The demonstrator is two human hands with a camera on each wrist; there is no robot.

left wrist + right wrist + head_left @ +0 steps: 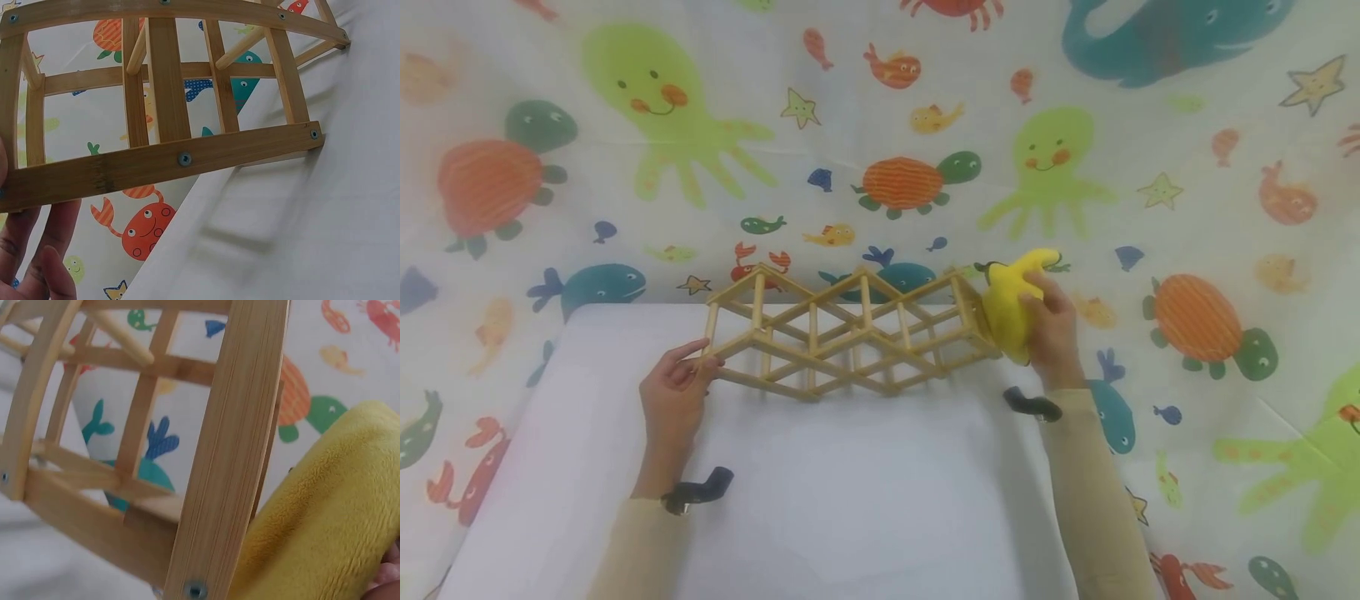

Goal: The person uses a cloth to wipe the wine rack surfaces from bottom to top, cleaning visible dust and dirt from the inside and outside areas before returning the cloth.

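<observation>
A folding wooden lattice rack, such as a wine rack, stands stretched out across the white table. My left hand pinches its left end between thumb and fingers. In the left wrist view, fingers show under the lower slat, which is joined by metal rivets. A bunched yellow cloth is gripped in my right hand and lies against the rack's right end. The right wrist view shows the fuzzy cloth close along an end slat, with most of that hand out of frame.
A white table extends below and in front of the rack. Behind and around it hangs a sheet printed with sea animals. Black wrist mounts stick out from both sleeves.
</observation>
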